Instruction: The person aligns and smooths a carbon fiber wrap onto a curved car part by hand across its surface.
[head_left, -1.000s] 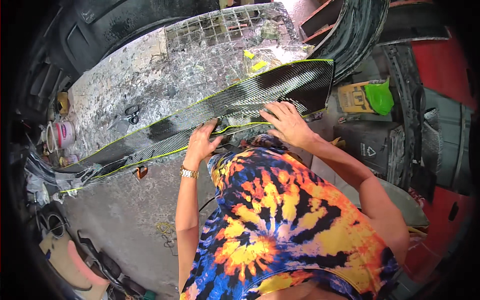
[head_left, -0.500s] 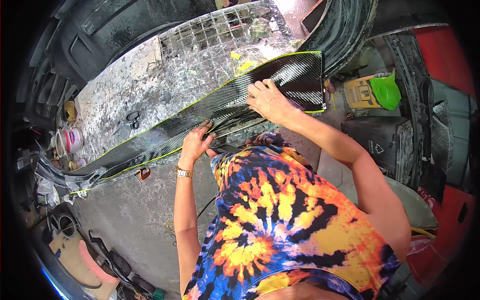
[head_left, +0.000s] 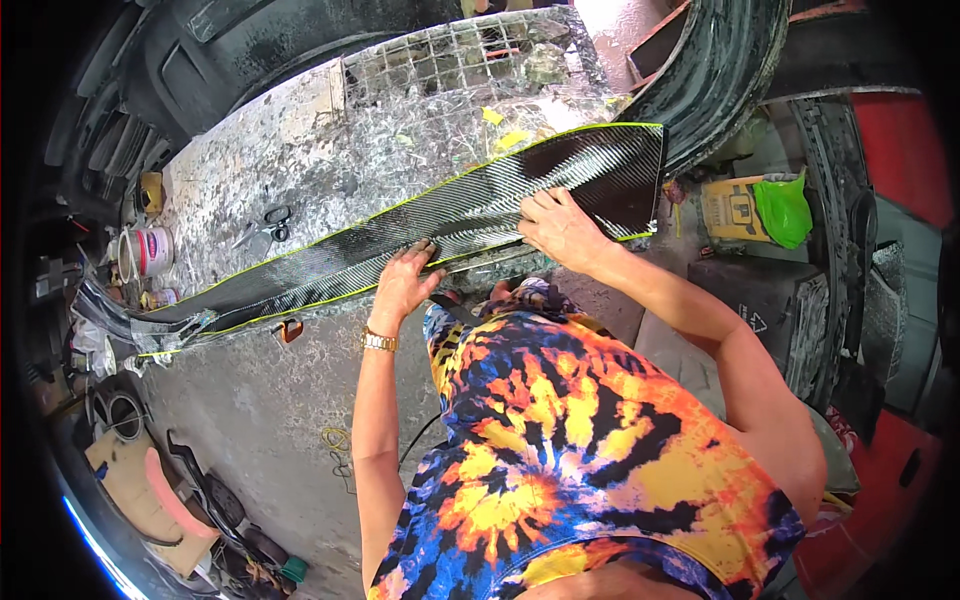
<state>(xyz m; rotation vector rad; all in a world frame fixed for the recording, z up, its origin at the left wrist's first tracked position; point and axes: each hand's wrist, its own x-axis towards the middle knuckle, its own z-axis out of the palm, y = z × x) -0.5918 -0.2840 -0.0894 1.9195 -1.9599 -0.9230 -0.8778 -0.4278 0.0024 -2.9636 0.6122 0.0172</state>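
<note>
Two hands are laid on a long carbon-fibre panel [head_left: 400,240] edged in yellow-green, which lies slantwise along a resin-spattered bench [head_left: 300,150], its wide end toward the right and its narrow end running off past the bench's left end. The left hand [head_left: 405,280] is pressed palm-down on the near edge about the middle of the panel, fingers spread and slightly curled over the rim. The right hand [head_left: 560,225] is laid flat on the wider part, fingers together and pointing left; nothing is pinched or gripped by either.

By the look of it, the weave has been laid along the whole length and the edge tape fitted all round; smoothing or pressing down appears to be in hand at the middle and right. Whether the narrow left end has been worked cannot be told. Scissors [head_left: 265,225] are left untouched on the bench beyond the panel, and a pot [head_left: 148,250] is stood near its left end, well apart from both hands.
</note>
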